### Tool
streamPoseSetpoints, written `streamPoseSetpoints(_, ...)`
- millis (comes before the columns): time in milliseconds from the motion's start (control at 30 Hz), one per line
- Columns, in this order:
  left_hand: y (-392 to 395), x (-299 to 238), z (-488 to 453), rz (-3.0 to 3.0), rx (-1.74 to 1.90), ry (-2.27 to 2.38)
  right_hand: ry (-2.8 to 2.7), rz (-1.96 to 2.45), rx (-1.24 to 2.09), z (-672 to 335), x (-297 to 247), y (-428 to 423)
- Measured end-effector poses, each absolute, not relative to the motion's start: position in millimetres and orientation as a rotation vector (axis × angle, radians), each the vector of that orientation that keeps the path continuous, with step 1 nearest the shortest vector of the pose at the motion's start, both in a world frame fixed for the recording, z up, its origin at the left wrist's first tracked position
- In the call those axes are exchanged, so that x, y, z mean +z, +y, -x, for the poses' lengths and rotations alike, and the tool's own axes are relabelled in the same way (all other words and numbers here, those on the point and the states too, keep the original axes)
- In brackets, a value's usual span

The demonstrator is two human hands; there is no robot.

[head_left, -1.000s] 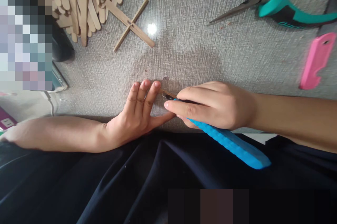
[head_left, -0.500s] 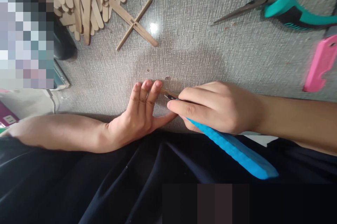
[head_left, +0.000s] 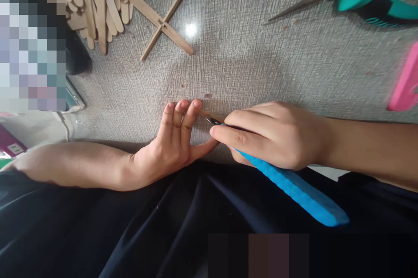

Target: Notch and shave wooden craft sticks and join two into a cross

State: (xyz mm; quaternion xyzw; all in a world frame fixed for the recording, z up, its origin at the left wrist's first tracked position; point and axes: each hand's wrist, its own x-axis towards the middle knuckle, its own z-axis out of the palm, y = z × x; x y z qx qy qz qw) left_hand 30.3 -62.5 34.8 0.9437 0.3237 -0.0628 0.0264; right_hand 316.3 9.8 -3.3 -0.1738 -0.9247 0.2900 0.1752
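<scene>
My right hand (head_left: pixel 267 134) grips a blue-handled craft knife (head_left: pixel 294 191); its handle slants down over the dark clothing. The small blade tip lies against a thin wooden craft stick (head_left: pixel 210 116), most of it hidden by my hands. My left hand (head_left: pixel 176 134) steadies this stick, fingers bent up against its far side and thumb stretched towards my right hand. Farther up the table, two craft sticks joined in a cross (head_left: pixel 162 24) lie flat, with cut marks at the crossing.
A heap of craft sticks (head_left: pixel 101 8) covers the upper left, beside a dark rounded object (head_left: pixel 78 53). Pliers with teal handles (head_left: pixel 369 3) lie at the upper right, above a pink tool (head_left: pixel 405 82). Small shavings dot the grey textured table (head_left: pixel 228 69).
My right hand and the knife have shifted slightly to the right, showing a little more of the stick. The left hand stays put. The view has moved a little.
</scene>
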Motion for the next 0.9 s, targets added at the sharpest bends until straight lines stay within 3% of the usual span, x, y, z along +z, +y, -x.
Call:
streamPoseSetpoints(233, -69, 34, -39, -3.046, -0.189, 1.171, -2.594, 0.516, 0.845, -319, -2, 8)
streamPoseSetpoints(400, -56, 38, -35, -3.206, -0.221, 0.9, -2.542, 0.511, 0.841, -318, -2, 10)
streamPoseSetpoints(900, -59, 38, -33, -2.948, -0.166, 1.06, -2.561, 0.454, 0.675, -321, -3, 17)
